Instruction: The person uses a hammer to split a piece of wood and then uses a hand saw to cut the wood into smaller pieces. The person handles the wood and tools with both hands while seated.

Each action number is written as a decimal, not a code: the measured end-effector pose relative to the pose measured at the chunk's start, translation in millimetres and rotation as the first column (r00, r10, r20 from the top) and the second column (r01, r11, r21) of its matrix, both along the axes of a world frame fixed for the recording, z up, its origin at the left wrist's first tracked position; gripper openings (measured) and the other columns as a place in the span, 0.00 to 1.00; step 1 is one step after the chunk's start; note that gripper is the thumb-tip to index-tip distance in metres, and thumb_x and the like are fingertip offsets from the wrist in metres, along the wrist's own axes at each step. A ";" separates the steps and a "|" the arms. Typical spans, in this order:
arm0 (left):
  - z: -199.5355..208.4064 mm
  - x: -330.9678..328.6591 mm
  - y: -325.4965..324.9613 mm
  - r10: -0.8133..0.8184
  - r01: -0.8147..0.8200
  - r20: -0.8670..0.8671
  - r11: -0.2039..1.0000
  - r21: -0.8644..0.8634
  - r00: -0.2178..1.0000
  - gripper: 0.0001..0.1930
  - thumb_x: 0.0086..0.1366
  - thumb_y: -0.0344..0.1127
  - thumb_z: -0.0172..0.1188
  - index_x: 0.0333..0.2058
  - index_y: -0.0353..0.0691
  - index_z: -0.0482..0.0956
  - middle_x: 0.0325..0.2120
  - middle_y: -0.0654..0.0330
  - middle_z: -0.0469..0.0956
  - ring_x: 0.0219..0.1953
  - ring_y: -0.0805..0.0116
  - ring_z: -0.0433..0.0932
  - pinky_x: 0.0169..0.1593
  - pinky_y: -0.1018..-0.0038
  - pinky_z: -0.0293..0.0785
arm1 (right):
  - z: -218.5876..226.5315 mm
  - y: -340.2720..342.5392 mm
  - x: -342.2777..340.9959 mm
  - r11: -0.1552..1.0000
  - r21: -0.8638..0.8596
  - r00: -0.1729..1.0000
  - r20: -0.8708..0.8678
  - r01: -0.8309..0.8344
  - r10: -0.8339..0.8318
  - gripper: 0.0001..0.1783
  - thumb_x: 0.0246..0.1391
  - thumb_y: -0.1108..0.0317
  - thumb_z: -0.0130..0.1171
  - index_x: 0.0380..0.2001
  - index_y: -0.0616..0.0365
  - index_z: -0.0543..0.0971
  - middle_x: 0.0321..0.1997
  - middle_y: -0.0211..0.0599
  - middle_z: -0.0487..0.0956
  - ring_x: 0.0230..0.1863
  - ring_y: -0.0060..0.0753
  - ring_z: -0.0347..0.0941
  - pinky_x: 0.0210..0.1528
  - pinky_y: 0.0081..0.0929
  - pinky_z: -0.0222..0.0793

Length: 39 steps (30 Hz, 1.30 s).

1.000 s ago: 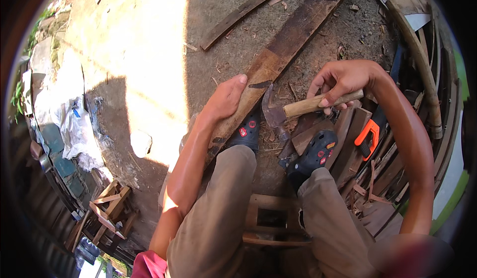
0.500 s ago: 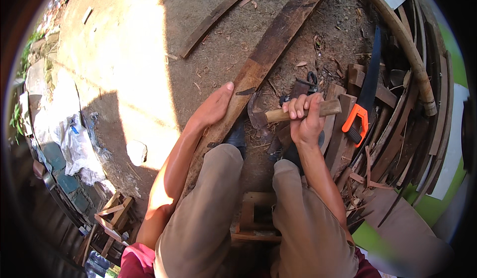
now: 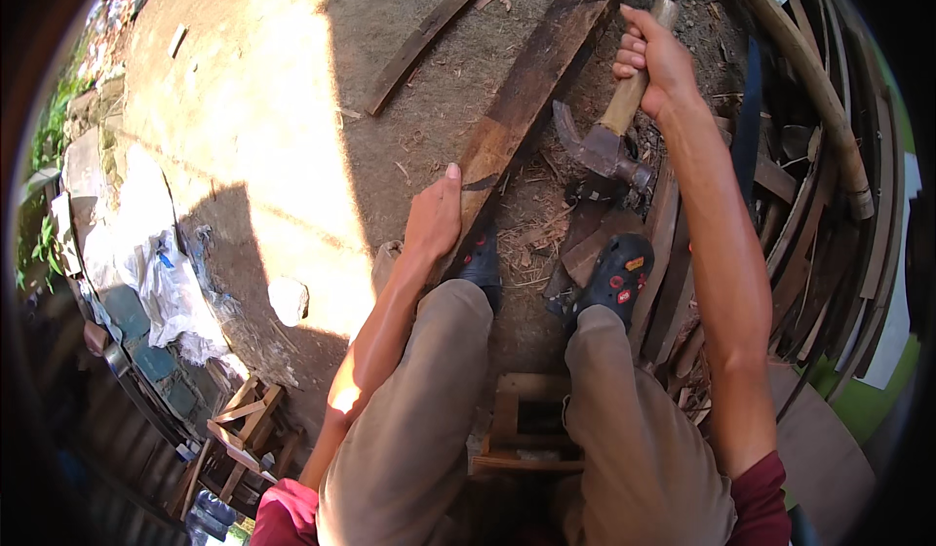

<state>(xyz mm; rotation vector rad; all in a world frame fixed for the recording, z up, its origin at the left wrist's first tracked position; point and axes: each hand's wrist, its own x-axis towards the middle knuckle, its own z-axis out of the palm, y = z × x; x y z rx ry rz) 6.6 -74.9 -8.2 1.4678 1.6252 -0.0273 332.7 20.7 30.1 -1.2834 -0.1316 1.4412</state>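
Note:
A long, dark-stained wooden board (image 3: 531, 78) slants from the far edge down to my left knee, its near end hidden by my leg and forearm. My left hand (image 3: 436, 216) grips the board's left edge, thumb along the top and fingers out of sight. Closed around the wooden handle of a claw hammer (image 3: 603, 151), my right hand (image 3: 661, 63) is off to the right of the board. The hammer's rusty head hangs toward me above the ground near my right shoe (image 3: 624, 271), claw on the left and striking face on the right.
A handsaw's dark blade (image 3: 749, 107) shows beyond my right forearm, which hides most of its handle. Stacked wood strips (image 3: 819, 273) and a curved pole (image 3: 829, 88) fill the right side. Another plank (image 3: 429, 39) lies far left of the board. A pale stone (image 3: 289, 300) sits at left.
My right hand has carried the hammer farther away from me, turning its head toward me. My forearm now covers the saw's orange handle. The left hand keeps its hold on the board.

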 end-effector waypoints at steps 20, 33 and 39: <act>7.7 -21.5 9.3 0.137 -0.150 0.131 0.984 0.098 0.982 0.38 0.78 0.62 0.35 0.41 0.25 0.78 0.35 0.36 0.81 0.42 0.46 0.79 0.52 0.60 0.71 | 31.0 -120.3 -116.0 0.991 0.095 0.978 -0.196 0.096 -0.076 0.19 0.66 0.63 0.54 0.21 0.49 0.63 0.15 0.25 0.60 0.18 0.23 0.58 0.31 0.30 0.60; 15.5 -25.0 11.9 0.140 -0.146 0.082 0.987 0.071 0.987 0.38 0.77 0.63 0.36 0.35 0.26 0.76 0.32 0.35 0.79 0.38 0.45 0.78 0.48 0.58 0.71 | 22.1 -141.7 -140.6 0.979 0.116 0.970 -0.195 0.169 -0.144 0.17 0.67 0.65 0.51 0.22 0.50 0.63 0.18 0.26 0.61 0.23 0.24 0.59 0.38 0.29 0.60; 17.2 -22.7 4.0 0.188 -0.203 0.128 0.972 0.121 0.974 0.39 0.77 0.64 0.36 0.38 0.26 0.77 0.33 0.35 0.79 0.39 0.43 0.78 0.49 0.58 0.72 | 17.3 -141.8 -139.7 0.983 0.048 0.935 -0.320 0.175 -0.151 0.17 0.66 0.64 0.50 0.22 0.48 0.61 0.18 0.25 0.61 0.24 0.25 0.59 0.43 0.33 0.61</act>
